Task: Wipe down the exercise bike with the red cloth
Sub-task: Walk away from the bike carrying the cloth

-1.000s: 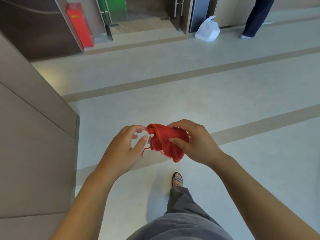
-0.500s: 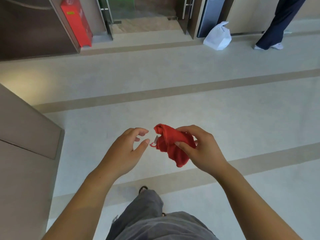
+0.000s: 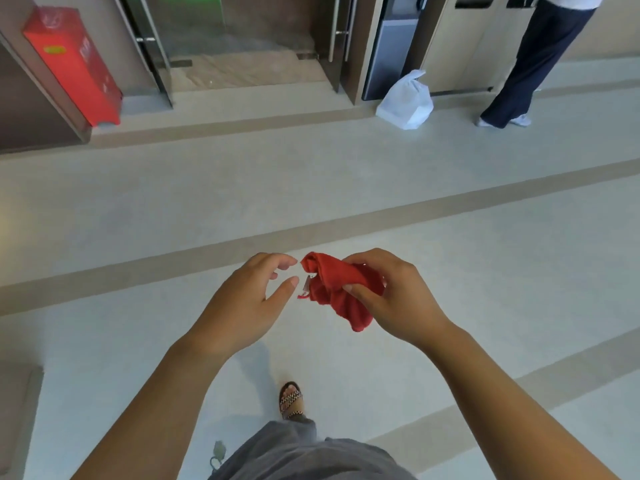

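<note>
A crumpled red cloth (image 3: 334,287) is bunched in my right hand (image 3: 394,296), held in front of me above the floor. A small white tag hangs from the cloth's left side. My left hand (image 3: 247,303) hovers just left of the cloth, fingers curled apart, thumb and forefinger close to the tag without touching it. No exercise bike is in view.
Pale floor with tan stripes (image 3: 311,233) stretches ahead. A red box (image 3: 74,64) leans at the far left, a glass door (image 3: 239,39) at the back, a white plastic bag (image 3: 407,102) and another person's legs (image 3: 519,71) at the far right. A brown panel edge (image 3: 17,410) sits low left.
I have walked forward: the brown wall at left has slid out of view and the door, bag and person are nearer. My left hand has let go of the cloth's edge.
</note>
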`<control>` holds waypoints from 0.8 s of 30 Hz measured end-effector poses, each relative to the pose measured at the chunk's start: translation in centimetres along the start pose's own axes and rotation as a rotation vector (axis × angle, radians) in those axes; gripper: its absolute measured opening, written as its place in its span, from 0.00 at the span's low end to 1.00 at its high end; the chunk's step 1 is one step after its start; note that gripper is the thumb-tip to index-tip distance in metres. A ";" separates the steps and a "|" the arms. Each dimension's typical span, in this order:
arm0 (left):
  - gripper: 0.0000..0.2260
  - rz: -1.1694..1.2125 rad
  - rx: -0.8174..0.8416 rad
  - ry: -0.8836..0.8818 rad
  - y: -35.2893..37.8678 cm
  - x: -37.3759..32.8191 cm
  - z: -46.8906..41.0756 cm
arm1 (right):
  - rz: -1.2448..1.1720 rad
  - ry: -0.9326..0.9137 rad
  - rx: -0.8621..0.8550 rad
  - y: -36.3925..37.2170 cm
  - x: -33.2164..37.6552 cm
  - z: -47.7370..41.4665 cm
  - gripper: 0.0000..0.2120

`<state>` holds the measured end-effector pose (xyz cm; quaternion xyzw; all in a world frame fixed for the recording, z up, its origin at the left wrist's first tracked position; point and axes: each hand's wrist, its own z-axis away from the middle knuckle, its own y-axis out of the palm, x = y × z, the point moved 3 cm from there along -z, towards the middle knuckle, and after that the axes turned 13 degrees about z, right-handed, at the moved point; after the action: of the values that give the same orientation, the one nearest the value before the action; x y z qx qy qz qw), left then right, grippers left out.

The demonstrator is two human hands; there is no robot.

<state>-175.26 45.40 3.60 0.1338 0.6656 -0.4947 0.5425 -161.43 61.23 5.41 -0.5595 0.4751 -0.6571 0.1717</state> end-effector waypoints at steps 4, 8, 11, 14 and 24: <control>0.13 0.005 -0.002 0.025 -2.6 -1.3 -9.8 | -0.021 0.028 -0.074 -1.9 -2.3 -8.9 0.10; 0.12 -0.010 0.024 0.057 -3.7 -1.5 -19.0 | -0.076 0.071 -0.114 -2.8 -5.8 -16.8 0.12; 0.12 -0.007 0.034 0.047 -4.0 -0.9 -26.4 | -0.122 0.101 -0.133 -3.2 -9.3 -23.6 0.13; 0.13 -0.034 0.027 0.012 -4.5 -0.3 -35.0 | -0.124 0.095 -0.139 -4.1 -13.3 -31.6 0.13; 0.15 -0.141 -0.013 -0.031 -8.3 -1.5 -63.1 | 0.008 -0.005 -0.043 -9.8 -23.8 -58.0 0.11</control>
<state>-217.79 92.70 4.25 0.0753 0.6682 -0.5293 0.5174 -203.08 109.11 4.30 -0.5628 0.4909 -0.6446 0.1636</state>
